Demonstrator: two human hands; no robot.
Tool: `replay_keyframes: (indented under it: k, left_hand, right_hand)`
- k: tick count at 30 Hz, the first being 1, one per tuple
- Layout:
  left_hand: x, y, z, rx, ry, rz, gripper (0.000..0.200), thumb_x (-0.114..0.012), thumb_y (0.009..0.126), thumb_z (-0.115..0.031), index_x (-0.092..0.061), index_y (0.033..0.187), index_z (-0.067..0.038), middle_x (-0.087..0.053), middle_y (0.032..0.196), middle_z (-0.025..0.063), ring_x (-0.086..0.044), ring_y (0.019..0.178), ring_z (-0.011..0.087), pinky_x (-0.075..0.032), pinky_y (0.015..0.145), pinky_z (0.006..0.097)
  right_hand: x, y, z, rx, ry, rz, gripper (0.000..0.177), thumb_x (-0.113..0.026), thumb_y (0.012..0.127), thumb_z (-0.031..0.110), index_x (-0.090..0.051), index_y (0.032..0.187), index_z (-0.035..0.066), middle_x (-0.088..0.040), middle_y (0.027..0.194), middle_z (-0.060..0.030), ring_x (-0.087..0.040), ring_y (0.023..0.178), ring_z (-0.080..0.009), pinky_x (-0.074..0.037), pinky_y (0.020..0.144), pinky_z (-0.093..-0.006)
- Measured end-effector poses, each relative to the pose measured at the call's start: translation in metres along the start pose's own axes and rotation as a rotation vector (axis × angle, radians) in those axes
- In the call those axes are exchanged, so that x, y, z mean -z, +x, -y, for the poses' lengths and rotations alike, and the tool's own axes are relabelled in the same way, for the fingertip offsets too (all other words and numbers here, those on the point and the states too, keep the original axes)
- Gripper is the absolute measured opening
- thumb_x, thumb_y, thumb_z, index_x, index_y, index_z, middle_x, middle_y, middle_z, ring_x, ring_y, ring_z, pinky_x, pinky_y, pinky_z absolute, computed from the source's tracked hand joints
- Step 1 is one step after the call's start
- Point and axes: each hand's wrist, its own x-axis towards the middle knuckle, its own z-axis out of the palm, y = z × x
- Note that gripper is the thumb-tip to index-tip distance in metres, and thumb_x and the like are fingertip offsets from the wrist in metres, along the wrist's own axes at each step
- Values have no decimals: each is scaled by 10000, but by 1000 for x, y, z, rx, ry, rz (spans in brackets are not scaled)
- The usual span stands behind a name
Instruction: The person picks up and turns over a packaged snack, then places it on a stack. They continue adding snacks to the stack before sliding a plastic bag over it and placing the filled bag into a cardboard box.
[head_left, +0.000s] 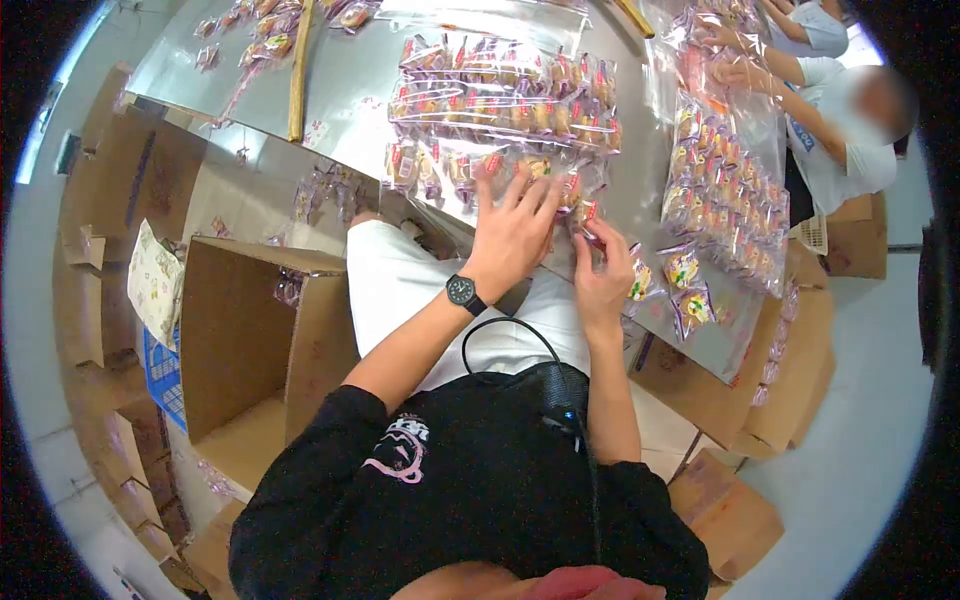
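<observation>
My left hand (pixel 515 232), with a black watch on its wrist, lies flat with fingers spread on a clear plastic bag of small wrapped snacks (pixel 470 170) at the near edge of the steel table (pixel 350 90). My right hand (pixel 600 272) pinches a small wrapped snack (pixel 588 212) at the bag's right end. Behind that bag lie bigger clear bags packed with rows of the same snacks (pixel 505 95). A few loose snack packets (pixel 685 285) rest to the right of my right hand.
An open empty cardboard box (pixel 250 340) stands at my left, with more flat and stacked boxes (pixel 790 390) around. Another person (pixel 840 120) works at the table's far right over a long bag of snacks (pixel 725 200). A wooden stick (pixel 297 70) lies on the table.
</observation>
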Motion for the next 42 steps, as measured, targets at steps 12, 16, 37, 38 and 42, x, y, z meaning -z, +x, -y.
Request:
replay_keyframes:
  k: [12, 16, 37, 38, 42]
  left_hand:
    - [-3, 9, -17, -76, -211, -88, 632, -769, 812, -234, -603, 1414, -138, -544, 1499, 132, -483, 1421, 373, -220, 1263, 640]
    - [-24, 8, -18, -37, -167, -183, 509, -783, 824, -246, -663, 1317, -196, -573, 1468, 111, -505, 1392, 379, -278, 1232, 643]
    - [-42, -2, -23, 21, -282, -314, 457, -787, 843, -246, -701, 1288, -186, -607, 1414, 110, -538, 1375, 359, -229, 1248, 647]
    - [-42, -1, -25, 28, -274, -316, 445, -781, 844, -258, -703, 1274, -173, -614, 1400, 120, -539, 1372, 358, -221, 1245, 657]
    - [-29, 4, -34, 109, -284, -253, 510, -812, 823, -278, -673, 1304, -185, -579, 1473, 110, -542, 1383, 341, -218, 1259, 633]
  right_hand:
    - [20, 23, -11, 75, 90, 246, 473, -644, 917, -32, -592, 1385, 3, -642, 1368, -236, -647, 1233, -394, -528, 1025, -460]
    - [24, 44, -7, 97, -75, 201, 430, -658, 909, -17, -605, 1334, 17, -654, 1299, -217, -657, 1163, -387, -540, 978, -455]
    - [16, 62, -38, 67, -131, 117, 368, -674, 922, 29, -668, 1287, 75, -745, 1130, -161, -732, 992, -353, -588, 840, -440]
    - [18, 64, -33, 62, -150, 110, 355, -672, 922, 29, -674, 1274, 74, -748, 1118, -159, -732, 998, -347, -588, 837, -439]
    - [20, 77, -30, 385, -165, 92, 313, -682, 905, 32, -695, 1216, 67, -743, 1023, -155, -725, 925, -326, -580, 780, -431]
